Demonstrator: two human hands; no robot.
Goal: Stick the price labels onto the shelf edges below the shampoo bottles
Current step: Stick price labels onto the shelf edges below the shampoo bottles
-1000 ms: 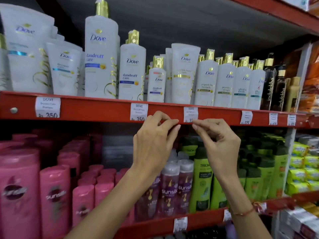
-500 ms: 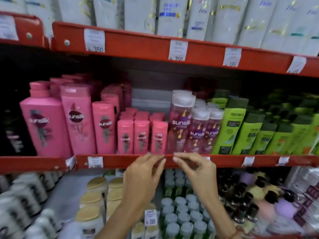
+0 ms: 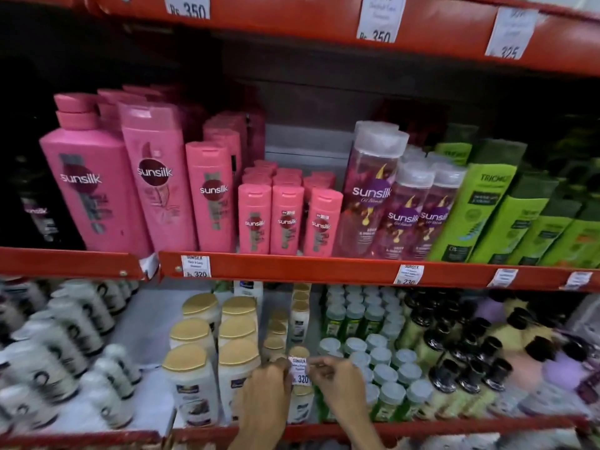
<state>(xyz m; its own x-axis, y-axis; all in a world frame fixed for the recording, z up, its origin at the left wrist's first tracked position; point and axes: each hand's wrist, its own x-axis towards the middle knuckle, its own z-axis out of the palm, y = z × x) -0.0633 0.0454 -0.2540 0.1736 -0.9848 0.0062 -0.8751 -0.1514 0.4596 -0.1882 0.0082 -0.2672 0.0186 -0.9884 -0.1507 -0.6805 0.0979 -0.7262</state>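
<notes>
A small white price label [image 3: 299, 371] reading 320 is pinched between my left hand [image 3: 268, 396] and my right hand [image 3: 339, 384], low in the view in front of the bottom shelf's bottles. Above them runs the red middle shelf edge [image 3: 292, 267], under pink Sunsilk shampoo bottles [image 3: 156, 177], small pink bottles [image 3: 287, 219] and clear purple Sunsilk bottles [image 3: 370, 193]. That edge carries a stuck label reading 320 [image 3: 195, 266] at the left and another [image 3: 409, 274] at the right. The stretch below the small pink bottles is bare red.
The top red shelf edge [image 3: 292, 14] carries labels 350 [image 3: 381, 17] and 325 [image 3: 511, 32]. Green bottles [image 3: 480, 209] fill the middle shelf's right. Below stand cream gold-capped bottles [image 3: 191, 378], green silver-capped bottles [image 3: 376, 352] and dark-capped ones [image 3: 470, 362].
The view has dropped from the Dove shelf to the Sunsilk shelf. Both hands have come down from the top shelf edge to the lower shelf level, and now hold a loose 320 label between them.
</notes>
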